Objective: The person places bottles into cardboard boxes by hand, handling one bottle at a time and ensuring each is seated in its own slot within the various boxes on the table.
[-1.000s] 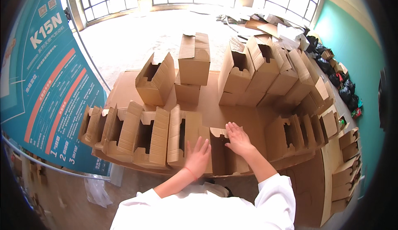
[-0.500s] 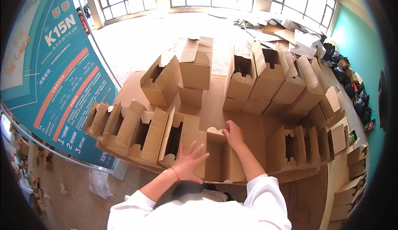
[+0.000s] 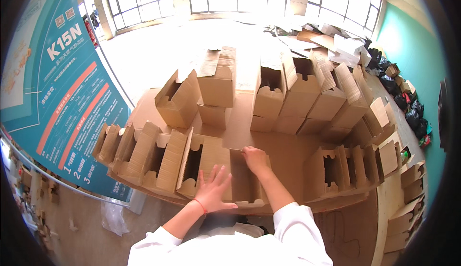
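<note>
A tall cardboard box (image 3: 244, 182) with an open top stands between my hands at the table's near side. My right hand (image 3: 257, 161) is closed at its far rim, fingers curled over the edge and partly hiding it. A notched flap (image 3: 250, 202) shows at the box's near end. My left hand (image 3: 212, 188), with a red string at the wrist, is spread open against the side of the neighbouring cardboard box (image 3: 192, 163), whose flap stands up. Nothing is gripped in that hand.
More open boxes (image 3: 141, 151) line the near left, others (image 3: 343, 167) the near right. Stacked boxes (image 3: 216, 83) and a box row (image 3: 300, 91) stand farther back on the cardboard-covered table (image 3: 283, 141). A blue banner (image 3: 62, 98) rises at left; bags (image 3: 413, 117) lie along the right wall.
The notched flap that stood at the box's far end no longer shows there; one now shows at the near end. My right hand stays at the far rim. The whole view has shifted slightly.
</note>
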`<state>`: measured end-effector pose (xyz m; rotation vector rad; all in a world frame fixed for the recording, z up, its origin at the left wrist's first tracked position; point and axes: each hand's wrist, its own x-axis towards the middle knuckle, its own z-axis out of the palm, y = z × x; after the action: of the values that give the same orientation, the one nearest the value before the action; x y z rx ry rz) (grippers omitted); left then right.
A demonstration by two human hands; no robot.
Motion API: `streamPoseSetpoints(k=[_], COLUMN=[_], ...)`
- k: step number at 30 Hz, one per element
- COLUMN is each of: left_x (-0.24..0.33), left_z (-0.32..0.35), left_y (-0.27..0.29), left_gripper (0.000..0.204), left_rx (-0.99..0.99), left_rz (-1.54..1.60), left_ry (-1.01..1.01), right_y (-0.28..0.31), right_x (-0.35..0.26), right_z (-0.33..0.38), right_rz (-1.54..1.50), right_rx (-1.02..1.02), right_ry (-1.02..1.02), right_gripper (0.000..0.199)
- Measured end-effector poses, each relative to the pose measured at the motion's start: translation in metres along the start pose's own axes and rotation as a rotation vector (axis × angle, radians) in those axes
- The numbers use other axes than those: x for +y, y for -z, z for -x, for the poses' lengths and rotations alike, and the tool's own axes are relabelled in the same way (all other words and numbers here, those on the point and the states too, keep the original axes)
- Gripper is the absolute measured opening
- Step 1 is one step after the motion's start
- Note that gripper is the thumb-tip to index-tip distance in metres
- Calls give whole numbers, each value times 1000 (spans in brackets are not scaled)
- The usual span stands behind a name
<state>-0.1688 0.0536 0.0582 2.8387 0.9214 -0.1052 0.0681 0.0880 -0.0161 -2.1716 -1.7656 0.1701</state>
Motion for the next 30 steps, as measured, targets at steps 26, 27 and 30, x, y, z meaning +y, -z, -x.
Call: streamPoseSetpoints(k=[26, 27, 30], left_x=[-5, -5, -6], left_z=[2, 2, 1], left_y=[-6, -6, -8], left_gripper=[104, 104, 103], left_rx=[71, 76, 87], left_rz=[100, 111, 129], left_ry=[-13, -16, -19], right_y=[87, 90, 91], right_x=[272, 274, 279], right_z=[178, 175, 175], right_rz=[-123, -143, -186], right_rx=[-698, -732, -772], right_ry=[-922, -956, -1021], right_gripper=[51, 51, 53])
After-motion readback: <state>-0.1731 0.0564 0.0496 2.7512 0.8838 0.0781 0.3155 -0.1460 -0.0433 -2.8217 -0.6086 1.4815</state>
